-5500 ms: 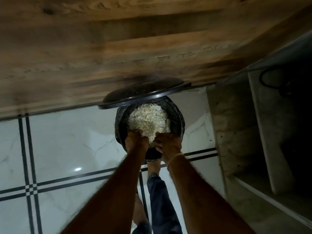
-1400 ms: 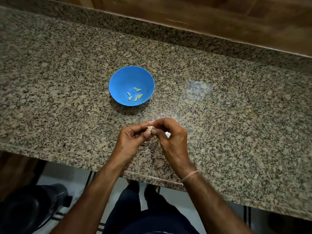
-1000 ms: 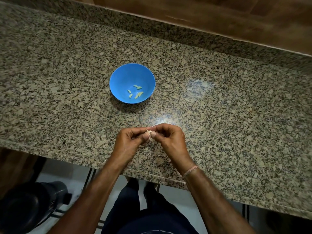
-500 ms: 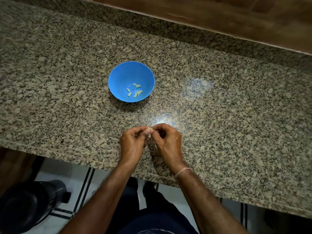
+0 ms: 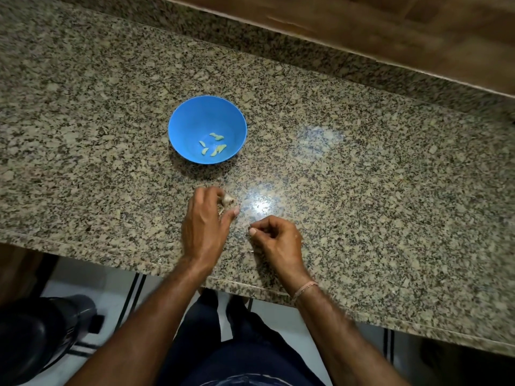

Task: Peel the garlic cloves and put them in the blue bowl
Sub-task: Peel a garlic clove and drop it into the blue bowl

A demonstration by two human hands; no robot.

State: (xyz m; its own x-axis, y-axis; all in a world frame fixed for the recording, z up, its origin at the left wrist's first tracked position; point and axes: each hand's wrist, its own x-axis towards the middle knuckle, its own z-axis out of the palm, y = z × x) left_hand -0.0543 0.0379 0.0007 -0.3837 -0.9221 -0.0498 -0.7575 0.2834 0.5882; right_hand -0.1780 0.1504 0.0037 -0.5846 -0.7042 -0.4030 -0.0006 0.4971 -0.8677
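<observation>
Both arms come in from the bottom edge over the front lip of the speckled granite counter [image 5: 362, 190]. The left hand [image 5: 206, 221] is palm down, reaching a bit forward, with its fingertips curled round a small piece of garlic [image 5: 227, 200] that sits right at the counter surface, papery skin still on it from what I can see. The thumb sticks out to the side, just under the garlic.

The right hand [image 5: 278, 240] sits just beside it and a little nearer the body, not touching the left. Its fingers are tucked in tight and the thumb tip is pressed against the forefinger like a pinch. Honestly can't tell if there's a scrap of skin in there or nothing at all, it's too small. There's a thin band [image 5: 305, 288] round that wrist.

The blue bowl [image 5: 181, 121] stands upright further back on the counter, beyond the left hand and clear of it, with a few pale peeled cloves [image 5: 214, 144] lying in the bottom.

Down on the floor at the lower left there's a black bin [image 5: 36, 338]
</observation>
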